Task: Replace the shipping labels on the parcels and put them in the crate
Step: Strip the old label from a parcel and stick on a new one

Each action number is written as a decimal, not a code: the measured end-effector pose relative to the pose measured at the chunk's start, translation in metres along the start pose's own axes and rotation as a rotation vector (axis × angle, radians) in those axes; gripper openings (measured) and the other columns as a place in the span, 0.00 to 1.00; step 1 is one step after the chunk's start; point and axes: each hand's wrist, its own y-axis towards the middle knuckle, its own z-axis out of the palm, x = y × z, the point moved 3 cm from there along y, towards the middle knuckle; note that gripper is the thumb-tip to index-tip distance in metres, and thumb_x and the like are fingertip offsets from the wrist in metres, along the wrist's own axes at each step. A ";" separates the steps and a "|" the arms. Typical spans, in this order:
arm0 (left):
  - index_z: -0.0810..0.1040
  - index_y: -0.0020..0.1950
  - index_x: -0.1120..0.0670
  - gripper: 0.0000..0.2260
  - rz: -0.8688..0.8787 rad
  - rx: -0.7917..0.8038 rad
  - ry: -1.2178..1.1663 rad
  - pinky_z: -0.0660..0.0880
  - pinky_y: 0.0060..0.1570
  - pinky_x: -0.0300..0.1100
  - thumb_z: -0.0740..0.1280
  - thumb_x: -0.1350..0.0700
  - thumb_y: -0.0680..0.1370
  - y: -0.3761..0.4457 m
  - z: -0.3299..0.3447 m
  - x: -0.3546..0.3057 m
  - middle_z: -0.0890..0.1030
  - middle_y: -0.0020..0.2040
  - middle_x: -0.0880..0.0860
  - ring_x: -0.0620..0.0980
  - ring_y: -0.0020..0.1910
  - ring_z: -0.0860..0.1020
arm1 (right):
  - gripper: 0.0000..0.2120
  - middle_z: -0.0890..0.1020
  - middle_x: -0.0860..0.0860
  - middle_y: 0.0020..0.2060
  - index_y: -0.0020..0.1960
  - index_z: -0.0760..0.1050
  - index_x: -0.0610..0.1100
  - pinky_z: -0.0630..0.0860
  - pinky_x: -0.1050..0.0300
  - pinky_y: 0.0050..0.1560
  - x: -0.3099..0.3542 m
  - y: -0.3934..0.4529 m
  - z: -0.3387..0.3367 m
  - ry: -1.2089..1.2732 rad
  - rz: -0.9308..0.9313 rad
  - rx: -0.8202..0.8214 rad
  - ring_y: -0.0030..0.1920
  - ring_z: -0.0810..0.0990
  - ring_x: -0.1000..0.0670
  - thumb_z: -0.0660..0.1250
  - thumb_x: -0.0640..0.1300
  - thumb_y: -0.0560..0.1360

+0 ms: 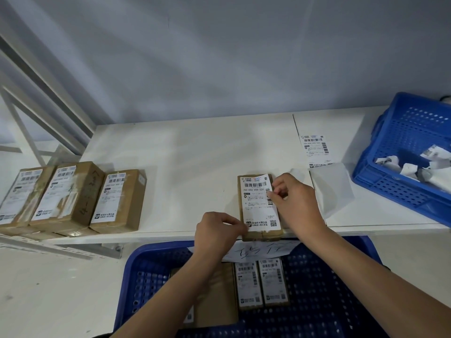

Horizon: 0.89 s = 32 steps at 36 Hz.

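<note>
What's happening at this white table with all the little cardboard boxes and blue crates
A person is sticking a white printed shipping label onto a small brown cardboard parcel at the table's front edge. The left hand pinches the label's lower corner; the right hand pinches its right edge. Three more brown parcels wait at the left. The blue plastic crate below already holds several labelled parcels.
</note>
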 end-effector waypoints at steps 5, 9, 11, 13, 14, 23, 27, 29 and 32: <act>0.86 0.41 0.49 0.04 0.009 0.002 0.006 0.76 0.35 0.40 0.78 0.51 0.72 0.000 -0.001 -0.001 0.86 0.40 0.47 0.50 0.38 0.83 | 0.08 0.81 0.53 0.39 0.52 0.78 0.42 0.68 0.76 0.40 -0.001 0.000 0.001 -0.003 -0.001 -0.001 0.40 0.78 0.54 0.74 0.38 0.75; 0.86 0.41 0.49 0.04 0.015 0.005 0.014 0.77 0.37 0.41 0.78 0.51 0.73 0.000 -0.001 0.000 0.86 0.41 0.47 0.47 0.36 0.81 | 0.08 0.80 0.53 0.39 0.52 0.78 0.42 0.68 0.76 0.40 -0.002 0.001 0.001 -0.002 -0.003 -0.004 0.40 0.78 0.54 0.74 0.39 0.75; 0.85 0.41 0.49 0.04 0.022 0.006 0.020 0.77 0.37 0.41 0.78 0.51 0.73 0.000 -0.001 0.000 0.86 0.42 0.47 0.47 0.36 0.80 | 0.08 0.81 0.52 0.39 0.52 0.78 0.42 0.68 0.76 0.40 -0.002 0.001 0.001 -0.002 -0.005 -0.004 0.41 0.79 0.54 0.74 0.39 0.75; 0.85 0.41 0.48 0.05 0.032 0.010 0.032 0.75 0.35 0.39 0.78 0.50 0.73 0.001 -0.001 0.000 0.86 0.43 0.47 0.46 0.36 0.80 | 0.08 0.81 0.51 0.39 0.51 0.78 0.42 0.68 0.76 0.40 -0.002 0.001 0.001 0.008 -0.005 -0.006 0.41 0.79 0.53 0.74 0.38 0.75; 0.84 0.42 0.48 0.05 0.034 0.011 0.037 0.75 0.35 0.38 0.78 0.50 0.73 0.001 0.000 0.000 0.86 0.44 0.47 0.46 0.36 0.80 | 0.08 0.81 0.51 0.39 0.51 0.78 0.42 0.68 0.76 0.40 -0.003 0.001 0.001 0.013 -0.006 -0.008 0.41 0.79 0.53 0.74 0.38 0.74; 0.85 0.42 0.50 0.05 0.020 0.011 0.042 0.78 0.38 0.41 0.79 0.50 0.72 0.003 0.000 0.000 0.85 0.42 0.46 0.47 0.37 0.81 | 0.08 0.81 0.50 0.38 0.49 0.77 0.43 0.70 0.72 0.40 -0.005 0.002 0.002 0.028 0.007 -0.013 0.40 0.79 0.54 0.75 0.37 0.74; 0.85 0.44 0.50 0.06 0.018 0.010 0.041 0.76 0.36 0.40 0.78 0.50 0.72 0.002 -0.001 -0.001 0.85 0.42 0.47 0.47 0.36 0.81 | 0.07 0.81 0.50 0.38 0.49 0.78 0.43 0.74 0.67 0.42 -0.004 0.002 0.002 0.029 0.009 -0.011 0.40 0.79 0.54 0.75 0.38 0.74; 0.85 0.43 0.50 0.06 0.017 0.009 0.040 0.77 0.37 0.40 0.79 0.50 0.72 0.003 -0.001 0.000 0.85 0.42 0.47 0.47 0.37 0.81 | 0.07 0.81 0.50 0.38 0.49 0.78 0.43 0.74 0.68 0.41 -0.004 0.002 0.002 0.031 0.009 -0.011 0.40 0.79 0.54 0.75 0.37 0.74; 0.85 0.43 0.50 0.06 0.013 0.013 0.042 0.77 0.38 0.40 0.79 0.50 0.72 0.003 -0.001 -0.001 0.84 0.42 0.46 0.47 0.38 0.82 | 0.07 0.81 0.50 0.38 0.49 0.78 0.43 0.73 0.69 0.41 -0.004 0.002 0.002 0.024 0.007 -0.008 0.40 0.79 0.54 0.75 0.37 0.74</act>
